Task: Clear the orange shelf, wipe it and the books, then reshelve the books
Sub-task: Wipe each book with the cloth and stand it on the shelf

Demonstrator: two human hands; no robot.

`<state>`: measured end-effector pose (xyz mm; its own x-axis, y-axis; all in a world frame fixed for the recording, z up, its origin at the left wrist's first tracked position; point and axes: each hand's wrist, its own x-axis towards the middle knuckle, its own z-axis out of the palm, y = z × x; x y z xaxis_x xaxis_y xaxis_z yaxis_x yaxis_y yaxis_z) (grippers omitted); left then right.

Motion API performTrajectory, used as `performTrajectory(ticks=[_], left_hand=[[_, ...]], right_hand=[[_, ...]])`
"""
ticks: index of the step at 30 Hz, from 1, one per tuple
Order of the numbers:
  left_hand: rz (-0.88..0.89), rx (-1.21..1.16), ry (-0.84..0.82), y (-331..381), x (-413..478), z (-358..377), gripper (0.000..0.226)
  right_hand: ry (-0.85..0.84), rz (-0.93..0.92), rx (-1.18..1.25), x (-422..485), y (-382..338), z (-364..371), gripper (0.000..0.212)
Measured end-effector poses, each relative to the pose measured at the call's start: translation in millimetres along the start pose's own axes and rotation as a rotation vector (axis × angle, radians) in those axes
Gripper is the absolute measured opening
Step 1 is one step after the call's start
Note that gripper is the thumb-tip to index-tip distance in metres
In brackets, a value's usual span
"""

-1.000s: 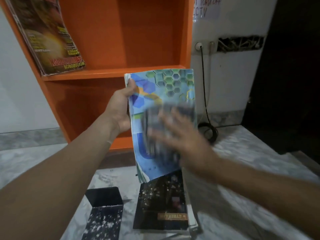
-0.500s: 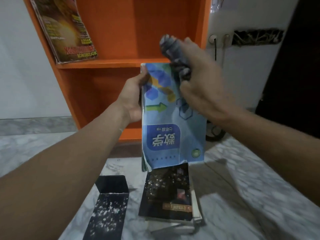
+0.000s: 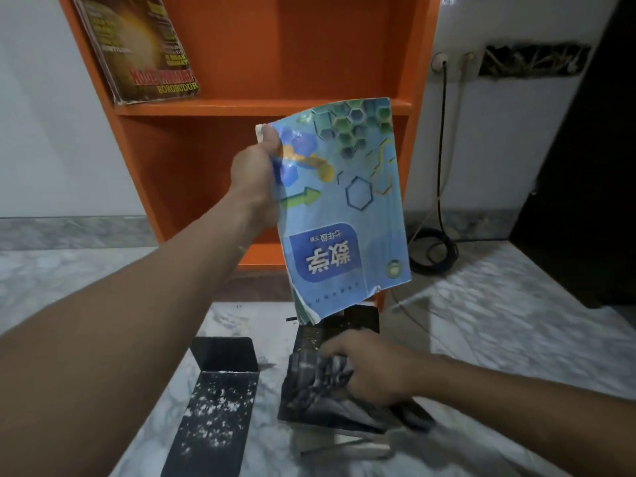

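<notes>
- Grey marble floor (image 3: 499, 321) runs up to a white wall, and the orange shelf (image 3: 309, 46) stands against that wall.
- Up in front of the shelf, the left hand (image 3: 254, 173) pinches the blue book (image 3: 344, 218) by one top corner, thumb on the cover. The book hangs upside down.
- One corner is a small place to hold. The book could slip out, or the soft cover could bend or rip. Its bottom corner already looks torn.
- If it drops, it would land on the pile of books (image 3: 361, 321) right under it, or on the right hand (image 3: 371, 370).
- The right hand is low, on top of that pile. It looks like it grips the grey cloth (image 3: 316, 376), but that part is blurry.
- A hard push with the cloth could make the pile slide apart, since the books do not sit straight.
- The black bookend (image 3: 220, 401) lies on the floor just beside the pile, with white bits all over it. Those bits could get on the cloth and back onto the books.
- It has thin edges too, so a quick hand could bump it.
- One magazine (image 3: 144, 53) leans on the upper board. A knock to the shelf could tip it over.
- The black cable (image 3: 437, 249) lies coiled by the wall near the shelf. A foot or a book could catch on it.
</notes>
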<state>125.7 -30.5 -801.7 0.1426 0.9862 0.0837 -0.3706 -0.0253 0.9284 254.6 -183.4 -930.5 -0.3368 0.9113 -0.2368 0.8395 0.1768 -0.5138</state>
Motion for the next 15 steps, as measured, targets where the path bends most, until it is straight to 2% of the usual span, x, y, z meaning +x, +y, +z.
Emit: performTrajectory(ticks=[1, 4, 8, 11, 13, 15], left_hand=[[0.01, 0.001, 0.054, -4, 1, -2, 0.052], [0.055, -0.009, 0.128, -9, 7, -4, 0.048], [0.107, 0.034, 0.197, -13, 12, -8, 0.044], [0.135, 0.065, 0.276, -17, 13, -11, 0.043], [0.157, 0.078, 0.344, -21, 14, -14, 0.044], [0.176, 0.076, 0.399, -24, 17, -17, 0.045]], right_hand=[[-0.006, 0.024, 0.037, 9, 3, -4, 0.043], [-0.039, 0.121, 0.11, 36, 22, 1, 0.075], [-0.055, 0.281, -0.129, 55, 50, 30, 0.058], [0.041, 0.296, -0.228, 59, 62, 34, 0.089], [0.165, 0.259, -0.068, 59, 62, 26, 0.099], [0.24, 0.22, 0.328, 53, 52, 8, 0.084]])
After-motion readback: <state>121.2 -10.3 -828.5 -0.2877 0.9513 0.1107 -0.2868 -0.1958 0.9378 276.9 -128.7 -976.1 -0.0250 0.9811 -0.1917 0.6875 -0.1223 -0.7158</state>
